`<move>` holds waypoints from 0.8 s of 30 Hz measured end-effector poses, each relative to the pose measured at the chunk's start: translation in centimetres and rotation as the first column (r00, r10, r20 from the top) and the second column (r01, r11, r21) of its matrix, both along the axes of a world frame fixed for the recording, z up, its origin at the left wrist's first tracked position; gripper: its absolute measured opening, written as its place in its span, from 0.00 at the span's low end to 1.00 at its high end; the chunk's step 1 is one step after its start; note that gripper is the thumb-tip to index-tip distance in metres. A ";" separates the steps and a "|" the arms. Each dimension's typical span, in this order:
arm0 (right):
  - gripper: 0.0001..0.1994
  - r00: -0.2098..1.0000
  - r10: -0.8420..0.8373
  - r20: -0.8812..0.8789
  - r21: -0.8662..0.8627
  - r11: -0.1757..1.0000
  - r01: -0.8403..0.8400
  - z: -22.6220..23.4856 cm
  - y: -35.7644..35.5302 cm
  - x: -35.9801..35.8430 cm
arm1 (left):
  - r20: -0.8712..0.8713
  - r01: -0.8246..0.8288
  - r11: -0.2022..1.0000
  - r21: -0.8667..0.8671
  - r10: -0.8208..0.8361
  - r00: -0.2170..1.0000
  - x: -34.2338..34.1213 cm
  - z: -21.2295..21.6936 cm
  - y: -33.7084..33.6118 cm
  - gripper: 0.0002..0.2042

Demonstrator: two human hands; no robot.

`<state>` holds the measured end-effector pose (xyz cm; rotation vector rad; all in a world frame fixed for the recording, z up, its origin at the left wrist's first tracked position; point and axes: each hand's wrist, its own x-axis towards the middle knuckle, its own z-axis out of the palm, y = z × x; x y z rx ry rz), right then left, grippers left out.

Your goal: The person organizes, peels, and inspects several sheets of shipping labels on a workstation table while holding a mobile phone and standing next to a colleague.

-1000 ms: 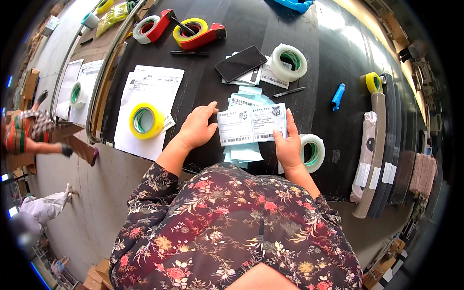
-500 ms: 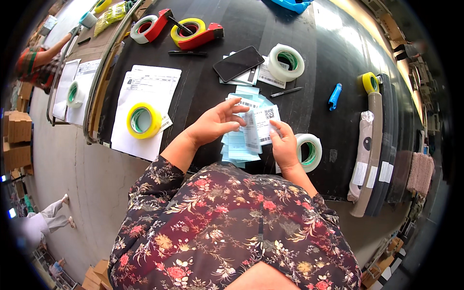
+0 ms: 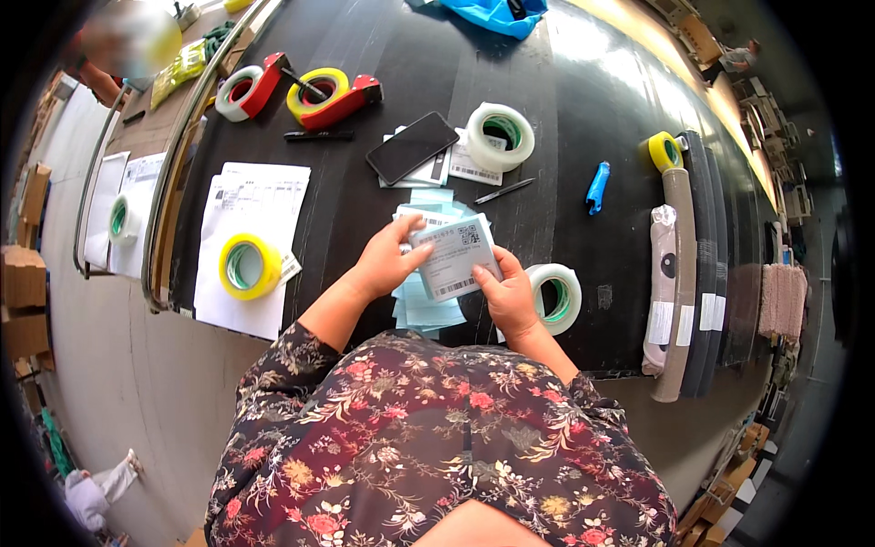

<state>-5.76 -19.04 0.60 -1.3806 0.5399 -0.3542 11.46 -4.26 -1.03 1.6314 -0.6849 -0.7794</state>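
A small stack of white shipping labels [image 3: 453, 264] with barcodes and a square code is held up in front of me. My left hand [image 3: 387, 260] grips its left edge, thumb lying over the front. My right hand [image 3: 509, 299] pinches the lower right corner between thumb and fingers. Beneath them, light-blue label backing strips [image 3: 424, 305] lie in a loose, overlapping heap on the black table [image 3: 565, 237]. Close beside my right hand stands a roll of clear tape [image 3: 571, 305]. How many labels are in the stack I cannot tell.
Beyond the strips lie a black phone [image 3: 412, 149], a pen [image 3: 504, 190] and another clear tape roll [image 3: 521, 137]. To the left, a yellow tape roll [image 3: 270, 266] rests on papers [image 3: 264, 187]. Red tape dispensers [image 3: 342, 108] sit far left; rolled mats [image 3: 676, 273] line the right.
The labels between my hands are now squared together and raised facing me; before, one was tilted and my left fingers were spread. The view has shifted slightly.
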 end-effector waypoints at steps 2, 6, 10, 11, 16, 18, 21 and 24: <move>0.27 0.996 -0.034 0.082 -0.055 0.998 0.039 0.7 0.3 0.8 | -0.287 0.061 0.997 -0.052 -0.073 0.955 0.0 -1.2 0.2 0.26; 0.31 0.999 -0.022 -0.041 -0.016 1.000 0.021 1.2 0.0 0.6 | -0.210 0.002 0.994 -0.108 -0.025 0.977 -1.0 -0.6 0.2 0.26; 0.31 0.999 -0.027 -0.028 0.065 0.997 0.028 0.2 -0.6 0.8 | -0.332 -0.040 0.982 -0.185 -0.024 0.943 -0.8 0.3 -0.3 0.29; 0.30 1.000 -0.023 0.001 0.082 0.996 0.023 0.1 -0.6 0.8 | -0.376 -0.047 0.982 -0.182 -0.025 0.926 -0.9 0.5 -0.2 0.29; 0.27 1.000 -0.001 0.029 0.115 0.993 -0.003 0.8 -0.2 1.1 | -0.357 -0.034 0.972 -0.231 -0.052 0.933 -0.6 0.5 0.2 0.27; 0.27 1.000 -0.006 0.024 0.097 0.995 0.004 0.9 -0.1 1.1 | -0.346 -0.038 0.968 -0.249 -0.052 0.937 -0.5 0.6 0.3 0.27; 0.26 0.999 -0.014 0.033 0.086 0.996 0.011 1.0 0.1 1.2 | -0.365 -0.047 0.965 -0.257 -0.052 0.930 -0.5 0.9 0.6 0.26; 0.26 1.000 -0.014 0.019 0.094 0.995 0.012 1.2 0.3 1.2 | -0.386 -0.057 0.966 -0.251 -0.046 0.921 -0.5 1.2 0.8 0.25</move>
